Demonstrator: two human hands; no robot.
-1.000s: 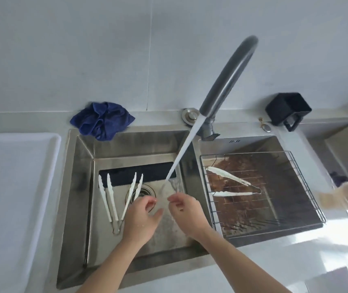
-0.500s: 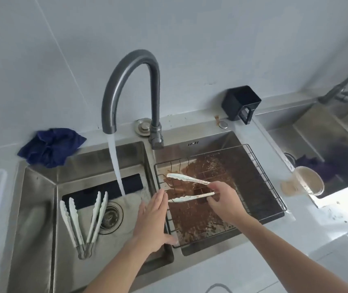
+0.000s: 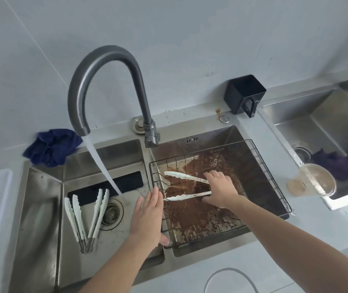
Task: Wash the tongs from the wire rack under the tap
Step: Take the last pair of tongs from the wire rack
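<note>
White tongs [image 3: 184,186] smeared with brown lie spread open on the wire rack [image 3: 261,163] over the right basin. My right hand [image 3: 219,190] grips their hinged end, fingers wrapped round both arms. My left hand [image 3: 148,214] hovers flat and empty over the divider between the basins, fingertips close to the tongs' tips. The grey tap [image 3: 105,85] arches left and pours a stream of water [image 3: 103,166] into the left basin. Two more pairs of white tongs [image 3: 85,218] lie on that basin's floor beside the drain [image 3: 111,211].
Brown residue covers the right basin under the rack. A blue cloth [image 3: 51,146] lies on the counter at the back left, a black cup [image 3: 243,94] at the back right. A plastic cup [image 3: 312,179] with beige liquid lies tipped by a second sink [image 3: 337,127].
Both hands left the water stream and moved right. My right hand reached the rack and took hold of the dirty tongs. The view swung right.
</note>
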